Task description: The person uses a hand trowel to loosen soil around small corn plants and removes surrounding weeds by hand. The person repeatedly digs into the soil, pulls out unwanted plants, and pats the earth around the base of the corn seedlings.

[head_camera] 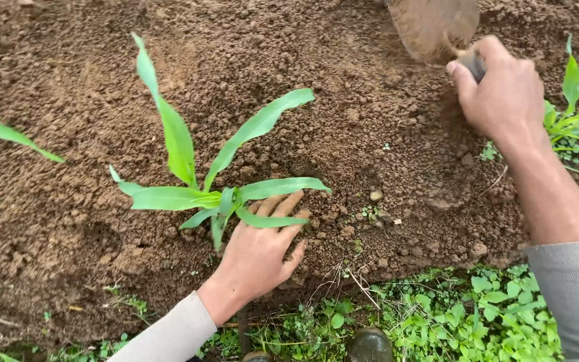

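The left hand [257, 251] is laid flat on the soil, fingers spread and pressed down just at the base of a young maize seedling [217, 198], whose lower leaves are draped across the fingertips. The seedling is seen standing near the middle of the view, rooted in crumbly brown soil [370, 134], its long green blades fanned out left, right and up. Up at the top right, the right hand [500, 90] is closed in a fist around the handle of a hoe [437, 27]; only a short stub of handle is seen between thumb and fingers, and the earth-caked blade is set against the ground at the top edge, well apart from the seedling. Both forearms are covered by pale grey sleeves [574, 288], pushed back from the wrists. A second maize plant [574, 117] is found just beside the right hand, at the right edge, and leaf tips of another plant [1, 134] are poking in from the left edge. Small stones and clods are scattered across the bed between the two hands. Along the bottom, the bare soil is bordered by a strip of low green weeds [464, 315], and the dark toe of a boot [370, 345] is glimpsed among them.
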